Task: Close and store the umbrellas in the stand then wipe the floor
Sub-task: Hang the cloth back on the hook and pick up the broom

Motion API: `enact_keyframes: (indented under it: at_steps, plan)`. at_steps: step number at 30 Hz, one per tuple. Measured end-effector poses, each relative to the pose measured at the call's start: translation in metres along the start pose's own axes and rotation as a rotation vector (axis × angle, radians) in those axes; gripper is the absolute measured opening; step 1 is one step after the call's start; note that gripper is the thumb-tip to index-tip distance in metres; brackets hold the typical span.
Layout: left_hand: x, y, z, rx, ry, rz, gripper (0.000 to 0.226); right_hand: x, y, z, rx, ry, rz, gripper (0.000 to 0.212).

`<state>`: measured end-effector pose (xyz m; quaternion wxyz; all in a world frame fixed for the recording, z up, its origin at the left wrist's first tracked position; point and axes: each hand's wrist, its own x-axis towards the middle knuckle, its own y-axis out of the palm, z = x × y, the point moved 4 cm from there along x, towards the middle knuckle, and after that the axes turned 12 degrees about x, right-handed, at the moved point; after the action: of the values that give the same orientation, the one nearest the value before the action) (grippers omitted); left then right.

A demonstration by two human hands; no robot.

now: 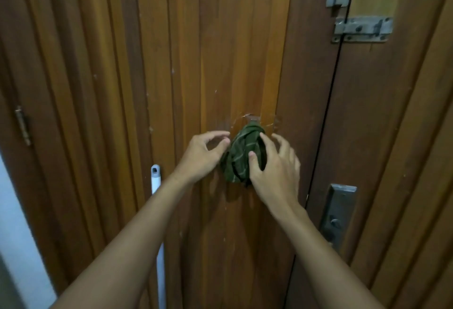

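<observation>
Seemingly fetching the cloth (239, 159) off the door (220, 51) for wiping: touching it with the spread-fingered right hand (274, 171), hovering the relaxed, empty left hand (203, 154) beside; probably gripping and unhooking next.

Green striped cloth (241, 154) — brown door (122, 63)

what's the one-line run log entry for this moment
green striped cloth: hanging on wooden door | left hand: open, at cloth's edge | right hand: fingers on cloth, grip unclear
</observation>
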<state>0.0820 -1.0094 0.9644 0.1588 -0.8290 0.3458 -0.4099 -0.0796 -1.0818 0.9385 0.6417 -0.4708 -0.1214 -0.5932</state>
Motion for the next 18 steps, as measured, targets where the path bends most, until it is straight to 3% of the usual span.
enact_keyframes:
  at_steps: [3,7,9,12,16,18]
  plan:
    - [-0.017,-0.027,0.023,0.027,-0.04,-0.111,0.018,-0.021,0.006,0.025,0.0,-0.227,-0.103,0.037]
    - [-0.043,-0.055,0.072,0.022,-0.174,-0.203,0.008,-0.055,0.056,0.048,0.186,-0.316,0.145,0.025]
    - [-0.057,-0.062,0.099,0.034,-0.275,-0.252,0.008,-0.071,0.091,0.049,0.243,-0.221,0.324,0.022]
    - [-0.078,-0.057,0.14,0.034,-0.435,-0.254,0.02,-0.098,0.159,0.031,0.389,0.114,0.624,0.019]
    - [-0.102,-0.026,0.2,0.046,-0.66,-0.057,0.054,-0.134,0.24,0.006,0.537,0.432,0.816,0.037]
    - [-0.109,-0.008,0.221,0.035,-0.719,0.045,0.06,-0.149,0.27,-0.003,0.518,0.519,0.934,0.048]
